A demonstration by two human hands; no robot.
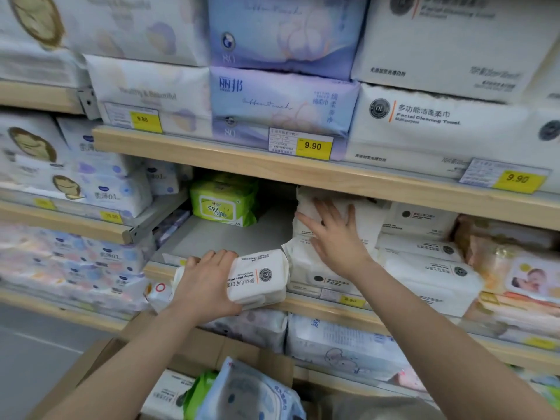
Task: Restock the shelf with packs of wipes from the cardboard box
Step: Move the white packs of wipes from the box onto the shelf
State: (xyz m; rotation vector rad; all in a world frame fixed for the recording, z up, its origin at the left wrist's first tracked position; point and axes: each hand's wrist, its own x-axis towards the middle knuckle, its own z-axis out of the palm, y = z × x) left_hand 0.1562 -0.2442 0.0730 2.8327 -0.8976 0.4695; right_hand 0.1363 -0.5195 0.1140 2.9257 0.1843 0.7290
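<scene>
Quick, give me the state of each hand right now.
Left hand: closed on a white pack of baby wipes at the shelf edge.
Right hand: open, fingers spread, flat against the stacked white packs.

On the middle shelf (230,237), a pack of wipes (257,278) lies at the front edge under the left hand (206,280). Just to its right stands a stack of packs (330,237), with the right hand (336,234) flat against its front face. Further right along the same shelf lie more packs (424,268). At the back left corner sits another pack (222,203) (well behind the front edge), with bare shelf between it and the stack. The shelf above (303,169) carries large packs (281,107) side by side. Below, at the bottom edge of view, a cardboard box (200,350) holds several packs (242,392).
</scene>
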